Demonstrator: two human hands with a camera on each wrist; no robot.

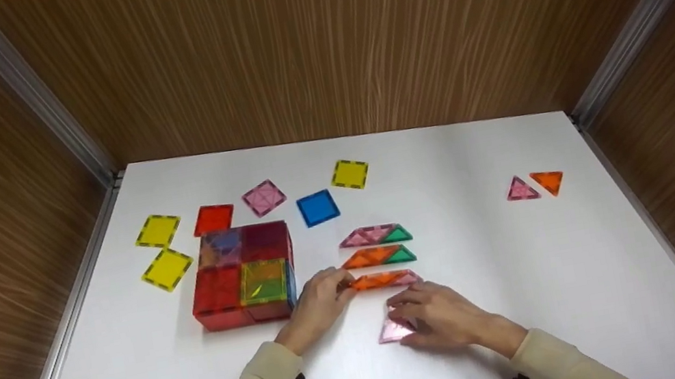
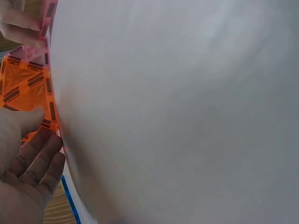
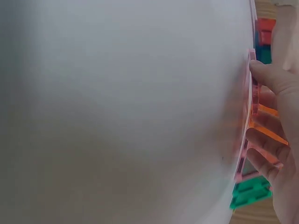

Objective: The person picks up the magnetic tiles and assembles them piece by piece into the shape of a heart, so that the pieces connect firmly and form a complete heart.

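While right hand (image 1: 441,314) grips pink tile (image 1: 392,331), left hand (image 1: 321,301) — orange strip (image 1: 376,281)

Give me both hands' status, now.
Left hand: closed, pinching the orange-and-pink magnetic tile strip at its orange end.
Right hand: closed, holding a pink magnetic tile.

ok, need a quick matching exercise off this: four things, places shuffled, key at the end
1. Left hand
2. Right hand
3. Blue square tile
4. Loose orange triangle

A. Touching the pink piece nearest the person
B. Beside a loose pink triangle
C. At the left end of the orange-and-pink strip
D. Left to right, between a pink square and a yellow square

Pairs: 1-C, 2-A, 3-D, 4-B
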